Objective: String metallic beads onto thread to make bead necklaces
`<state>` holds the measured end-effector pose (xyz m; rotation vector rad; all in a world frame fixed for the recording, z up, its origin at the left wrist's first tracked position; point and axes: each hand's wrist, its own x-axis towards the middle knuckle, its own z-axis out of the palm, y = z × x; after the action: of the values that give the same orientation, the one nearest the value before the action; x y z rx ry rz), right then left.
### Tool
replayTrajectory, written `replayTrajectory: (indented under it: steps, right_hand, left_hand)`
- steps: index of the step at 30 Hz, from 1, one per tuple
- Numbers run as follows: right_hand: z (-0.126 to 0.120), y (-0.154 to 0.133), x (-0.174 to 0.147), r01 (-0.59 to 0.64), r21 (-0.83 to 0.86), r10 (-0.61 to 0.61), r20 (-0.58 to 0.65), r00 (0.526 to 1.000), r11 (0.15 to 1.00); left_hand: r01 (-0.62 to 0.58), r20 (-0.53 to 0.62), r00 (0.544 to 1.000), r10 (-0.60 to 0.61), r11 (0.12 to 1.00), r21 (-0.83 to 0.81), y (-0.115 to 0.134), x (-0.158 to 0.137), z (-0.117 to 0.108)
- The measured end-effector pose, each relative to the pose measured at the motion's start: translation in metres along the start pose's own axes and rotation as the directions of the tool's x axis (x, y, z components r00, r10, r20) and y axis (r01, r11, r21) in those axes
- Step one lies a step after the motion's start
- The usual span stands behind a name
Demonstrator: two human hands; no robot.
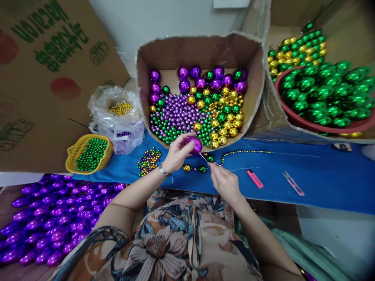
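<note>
Over the front of the open box, my left hand [175, 154] is closed on a shiny purple ball [197, 145], thumb on its top side. My right hand [226, 181] pinches a thin metal needle [204, 157] whose far end meets the ball's lower right edge. Whether the tip is inside the ball I cannot tell. Just below the hands lies a beaded string with a gold ball [186, 168] and a green ball [202, 168]. A strand of small beads [246, 151] in purple, green and gold curves away to the right, ending in bare thread.
A cardboard box [258, 74] of mixed balls stands ahead. A yellow basket [70, 160] and a plastic bag [99, 97] hold small beads at left. Pink cutter [255, 179] and thread snips [293, 184] lie right on the blue cloth [322, 175]. A red basin [310, 125] holds green ornaments.
</note>
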<state>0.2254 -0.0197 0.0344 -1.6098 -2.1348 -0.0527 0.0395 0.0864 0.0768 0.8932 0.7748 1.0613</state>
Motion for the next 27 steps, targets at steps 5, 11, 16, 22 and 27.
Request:
replayTrajectory:
  steps: [5, 11, 16, 22, 27]
  right_hand:
    - [0.003, 0.0, -0.001, -0.027, 0.189, 0.023, 0.027, 0.999, 0.982]
    - [0.007, -0.001, -0.004, 0.002, 0.171, -0.001, -0.006, 1.0, 0.985]
    - [0.004, 0.007, -0.01, -0.034, 0.165, 0.034, 0.004, 0.999, 0.986]
    - [0.0, 0.016, -0.015, -0.089, 0.118, 0.093, -0.022, 0.995, 0.989]
    - [0.002, 0.015, -0.015, -0.089, 0.107, 0.092, -0.026, 0.995, 0.99]
  left_hand:
    - [0.121, 0.076, 0.991, -0.114, 0.989, -0.088, -0.011, -0.008, 0.002]
    - [0.056, 0.079, 0.995, -0.059, 0.997, 0.047, -0.028, -0.019, 0.001]
    - [-0.061, 0.151, 0.988, 0.024, 0.968, 0.243, -0.025, -0.012, -0.017]
    - [-0.297, 0.145, 0.947, 0.285, 0.612, 0.733, -0.012, 0.022, -0.039]
    - [-0.456, 0.416, 0.887, 0.202, 0.231, 0.86, -0.023, 0.052, -0.026]
